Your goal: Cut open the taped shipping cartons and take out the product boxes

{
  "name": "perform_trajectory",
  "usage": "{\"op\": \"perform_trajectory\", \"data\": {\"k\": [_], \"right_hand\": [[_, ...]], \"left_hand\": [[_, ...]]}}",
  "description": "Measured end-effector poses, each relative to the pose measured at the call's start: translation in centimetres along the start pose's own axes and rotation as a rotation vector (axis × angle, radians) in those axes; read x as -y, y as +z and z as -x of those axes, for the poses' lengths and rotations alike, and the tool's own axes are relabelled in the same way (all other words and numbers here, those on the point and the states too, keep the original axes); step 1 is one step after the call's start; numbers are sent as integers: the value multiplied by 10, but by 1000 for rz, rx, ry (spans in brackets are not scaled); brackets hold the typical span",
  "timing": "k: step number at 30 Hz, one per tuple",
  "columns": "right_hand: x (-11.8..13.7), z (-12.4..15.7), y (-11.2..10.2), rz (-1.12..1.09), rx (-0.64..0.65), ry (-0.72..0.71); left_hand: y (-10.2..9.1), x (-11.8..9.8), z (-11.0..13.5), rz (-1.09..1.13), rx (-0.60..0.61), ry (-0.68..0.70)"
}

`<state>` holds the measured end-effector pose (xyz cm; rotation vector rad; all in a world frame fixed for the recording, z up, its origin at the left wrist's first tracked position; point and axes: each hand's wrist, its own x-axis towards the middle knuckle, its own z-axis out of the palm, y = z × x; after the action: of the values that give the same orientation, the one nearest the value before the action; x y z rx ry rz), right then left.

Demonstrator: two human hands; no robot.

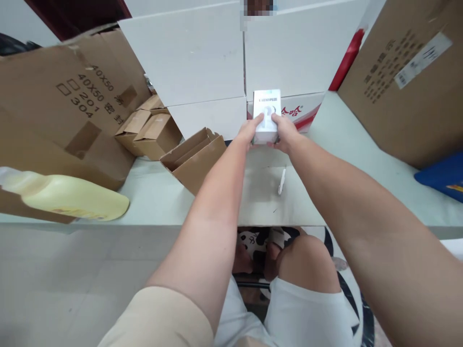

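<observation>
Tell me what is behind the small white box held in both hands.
Behind the small white box, held by the left hand and right hand, stands a white carton with red print. The box hides the rest of that print.

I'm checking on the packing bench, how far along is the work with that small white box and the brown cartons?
Both hands, left hand and right hand, hold the small white box over the table. One small brown carton lies open and looks empty; two more brown cartons sit behind it with their flaps down. Nothing shows packed yet, so the white box is not yet in any carton.
</observation>
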<state>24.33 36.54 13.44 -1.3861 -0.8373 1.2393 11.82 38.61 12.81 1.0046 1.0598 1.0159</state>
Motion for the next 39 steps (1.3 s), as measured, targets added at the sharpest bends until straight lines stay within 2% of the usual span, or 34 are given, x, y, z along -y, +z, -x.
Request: {"op": "perform_trajectory", "data": {"k": [3,9,12,15,18,19,20,22,24,27,29,32,36,39], "right_hand": [[6,-11,0,47,38,50],[4,-21,-10,156,117,-13],[8,-15,-5,159,116,-17],[6,2,-5,96,104,-47],[-12,18,-28,51,80,-102],[-21,21,-42,74,33,-100],[-31,23,-59,115,-45,-81],[-48,24,-97,218,-251,10],[-59,23,-135,286,-385,86],[-65,22,-179,372,-467,124],[-66,23,-196,467,-527,119],[-68,26,-205,672,-614,53],[-82,24,-193,1093,-545,-38],[-94,12,-182,1257,-550,-47]], "left_hand": [[-1,-6,-6,-96,-38,-99],[-5,-12,-4,-152,-24,-106],[0,-16,0,-164,-39,-105],[3,-13,13,-209,-63,-21],[-11,8,36,-519,-88,125],[-21,20,44,-713,-104,161],[-33,33,52,-813,-120,167],[-60,61,67,-912,-141,125],[-83,91,81,-1000,-119,114],[-102,127,98,-1091,-37,154],[-105,142,106,-1149,-10,197],[-103,152,110,-1311,-17,270],[-102,155,108,-1437,-35,312],[-101,155,107,-1465,-30,310]]}}
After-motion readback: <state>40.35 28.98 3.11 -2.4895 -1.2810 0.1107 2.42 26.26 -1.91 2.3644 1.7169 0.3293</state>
